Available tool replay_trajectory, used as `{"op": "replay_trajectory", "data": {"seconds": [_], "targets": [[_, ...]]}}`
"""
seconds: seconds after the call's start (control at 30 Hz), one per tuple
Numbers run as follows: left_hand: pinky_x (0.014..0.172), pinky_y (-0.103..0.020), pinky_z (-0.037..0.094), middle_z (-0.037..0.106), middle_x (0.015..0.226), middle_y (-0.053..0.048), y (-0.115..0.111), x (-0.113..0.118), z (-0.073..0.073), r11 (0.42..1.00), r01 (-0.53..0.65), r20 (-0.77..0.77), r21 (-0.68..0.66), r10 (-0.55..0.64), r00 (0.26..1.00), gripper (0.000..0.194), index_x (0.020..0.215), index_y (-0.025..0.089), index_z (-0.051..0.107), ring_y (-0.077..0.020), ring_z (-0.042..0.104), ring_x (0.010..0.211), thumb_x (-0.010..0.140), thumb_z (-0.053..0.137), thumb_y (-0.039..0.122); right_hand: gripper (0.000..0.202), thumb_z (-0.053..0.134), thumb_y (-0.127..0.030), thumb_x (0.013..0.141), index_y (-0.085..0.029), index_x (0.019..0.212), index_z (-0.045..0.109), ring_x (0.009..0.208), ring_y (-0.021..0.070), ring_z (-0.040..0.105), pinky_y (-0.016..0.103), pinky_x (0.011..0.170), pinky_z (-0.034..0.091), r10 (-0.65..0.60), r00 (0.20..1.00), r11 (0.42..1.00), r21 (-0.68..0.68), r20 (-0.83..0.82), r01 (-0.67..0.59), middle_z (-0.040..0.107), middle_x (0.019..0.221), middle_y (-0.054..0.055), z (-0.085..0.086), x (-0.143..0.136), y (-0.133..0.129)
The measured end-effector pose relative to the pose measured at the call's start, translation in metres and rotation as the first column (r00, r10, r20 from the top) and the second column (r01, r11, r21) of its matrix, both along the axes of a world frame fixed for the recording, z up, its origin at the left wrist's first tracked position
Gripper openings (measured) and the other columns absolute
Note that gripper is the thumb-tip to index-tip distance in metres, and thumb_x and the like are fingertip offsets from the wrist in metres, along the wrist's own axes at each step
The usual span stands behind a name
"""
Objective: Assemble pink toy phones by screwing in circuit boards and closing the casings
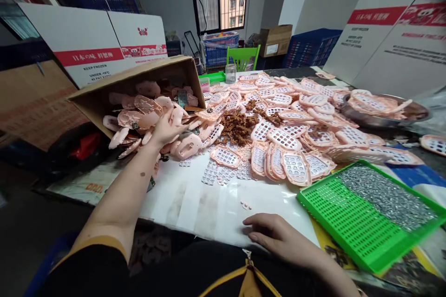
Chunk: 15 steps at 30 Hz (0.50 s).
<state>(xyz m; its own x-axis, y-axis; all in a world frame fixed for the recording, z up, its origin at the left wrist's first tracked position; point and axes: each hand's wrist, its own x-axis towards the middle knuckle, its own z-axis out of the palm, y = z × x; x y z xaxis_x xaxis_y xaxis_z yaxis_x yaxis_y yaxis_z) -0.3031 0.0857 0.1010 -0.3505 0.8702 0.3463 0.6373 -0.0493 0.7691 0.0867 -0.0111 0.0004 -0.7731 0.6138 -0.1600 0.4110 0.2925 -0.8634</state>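
My left hand (167,128) reaches over a heap of pale pink plastic shells (188,145) at the mouth of a tipped cardboard carton (139,74). Its fingers are apart and touch the shells; I see none clearly gripped. Some shells carry small green circuit boards. My right hand (275,234) rests loosely curled at the near table edge with thumb and fingers apart, holding nothing. Just beyond it lie a few tiny pink pieces (245,205). Clear button sheets (216,174) lie mid-table beside pink frames with rows of holes (296,167).
A green slotted tray (344,222) with many small metal screws stands at right. Behind it is a metal bowl (386,120) of pink parts. A brown heap of small parts (239,127) sits mid-table. White printed cartons (390,55) flank the table; a green chair (244,58) stands beyond.
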Motion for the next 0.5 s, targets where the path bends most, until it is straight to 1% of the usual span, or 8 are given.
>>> {"op": "replay_trajectory", "data": {"seconds": [0.07, 0.13, 0.2, 0.27, 0.33, 0.4, 0.47, 0.5], "targets": [[0.114, -0.039, 0.035, 0.05, 0.147, -0.014, -0.009, 0.001, 0.004, 1.0, 0.011, 0.035, 0.01, -0.012, 0.999, 0.093, 0.136, 0.013, 0.05, -0.0322, 0.043, 0.138, 0.056, 0.085, 0.044, 0.04, 0.057, -0.051, 0.087, -0.024, 0.11, 0.073, 0.102, 0.0272, 0.069, 0.043, 0.092, 0.055, -0.05, 0.998, 0.999, -0.02, -0.025, 0.05, 0.075, 0.11, 0.011, -0.005, -0.001, 0.0], [0.108, -0.039, 0.043, 0.059, 0.138, -0.01, -0.015, 0.003, 0.007, 0.99, 0.061, 0.199, 0.128, -0.086, 0.976, 0.079, 0.13, 0.017, 0.055, -0.0294, 0.051, 0.13, 0.061, 0.083, 0.046, 0.043, 0.057, -0.055, 0.085, -0.022, 0.108, 0.073, 0.099, 0.0268, 0.07, 0.042, 0.09, 0.056, -0.084, 0.996, 0.996, -0.043, -0.043, 0.083, 0.076, 0.108, 0.011, -0.008, -0.001, -0.001], [0.099, -0.038, 0.049, 0.069, 0.121, -0.001, -0.02, 0.006, 0.01, 0.958, 0.08, 0.361, 0.276, -0.181, 0.915, 0.061, 0.123, 0.023, 0.059, -0.0249, 0.059, 0.118, 0.072, 0.073, 0.054, 0.043, 0.058, -0.055, 0.085, -0.022, 0.107, 0.074, 0.096, 0.0259, 0.071, 0.041, 0.088, 0.057, -0.1, 0.993, 0.994, -0.055, -0.062, 0.096, 0.076, 0.106, 0.011, -0.011, -0.001, -0.001], [0.095, -0.039, 0.052, 0.073, 0.104, 0.004, -0.028, 0.009, 0.016, 0.928, 0.1, 0.457, 0.359, -0.268, 0.848, 0.051, 0.119, 0.029, 0.061, -0.0234, 0.062, 0.112, 0.08, 0.061, 0.062, 0.041, 0.058, -0.054, 0.086, -0.021, 0.107, 0.073, 0.093, 0.025, 0.071, 0.04, 0.085, 0.057, -0.1, 0.992, 0.994, -0.055, -0.074, 0.096, 0.076, 0.105, 0.01, -0.012, -0.001, -0.001], [0.094, -0.04, 0.052, 0.074, 0.096, 0.004, -0.036, 0.015, 0.021, 0.903, 0.143, 0.499, 0.405, -0.35, 0.793, 0.053, 0.119, 0.031, 0.061, -0.0248, 0.062, 0.114, 0.082, 0.055, 0.068, 0.038, 0.058, -0.051, 0.087, -0.022, 0.106, 0.073, 0.094, 0.0243, 0.07, 0.04, 0.086, 0.057, -0.093, 0.993, 0.994, -0.065, -0.074, 0.088, 0.076, 0.106, 0.01, -0.014, -0.003, 0.001], [0.095, -0.042, 0.052, 0.075, 0.096, 0.002, -0.047, 0.024, 0.026, 0.879, 0.169, 0.521, 0.446, -0.408, 0.75, 0.059, 0.118, 0.028, 0.062, -0.0271, 0.062, 0.114, 0.079, 0.054, 0.072, 0.036, 0.059, -0.05, 0.088, -0.022, 0.106, 0.072, 0.095, 0.0231, 0.069, 0.039, 0.087, 0.055, -0.063, 0.995, 0.993, -0.108, -0.08, 0.055, 0.075, 0.107, 0.009, -0.015, -0.008, 0.007], [0.093, -0.045, 0.053, 0.074, 0.1, -0.002, -0.058, 0.035, 0.029, 0.872, 0.184, 0.526, 0.453, -0.428, 0.735, 0.065, 0.119, 0.025, 0.061, -0.03, 0.063, 0.113, 0.078, 0.052, 0.075, 0.036, 0.063, -0.049, 0.085, -0.022, 0.107, 0.071, 0.089, 0.0206, 0.069, 0.037, 0.083, 0.056, -0.039, 0.991, 0.981, -0.193, -0.127, 0.014, 0.075, 0.1, 0.007, -0.017, -0.021, 0.017], [0.092, -0.048, 0.054, 0.074, 0.101, -0.004, -0.064, 0.041, 0.03, 0.875, 0.202, 0.53, 0.44, -0.435, 0.728, 0.067, 0.119, 0.023, 0.061, -0.0317, 0.063, 0.113, 0.077, 0.052, 0.075, 0.037, 0.067, -0.049, 0.082, -0.022, 0.108, 0.071, 0.08, 0.0186, 0.068, 0.035, 0.076, 0.056, -0.052, 0.983, 0.968, -0.252, -0.173, 0.007, 0.075, 0.095, 0.005, -0.018, -0.03, 0.022]]}}
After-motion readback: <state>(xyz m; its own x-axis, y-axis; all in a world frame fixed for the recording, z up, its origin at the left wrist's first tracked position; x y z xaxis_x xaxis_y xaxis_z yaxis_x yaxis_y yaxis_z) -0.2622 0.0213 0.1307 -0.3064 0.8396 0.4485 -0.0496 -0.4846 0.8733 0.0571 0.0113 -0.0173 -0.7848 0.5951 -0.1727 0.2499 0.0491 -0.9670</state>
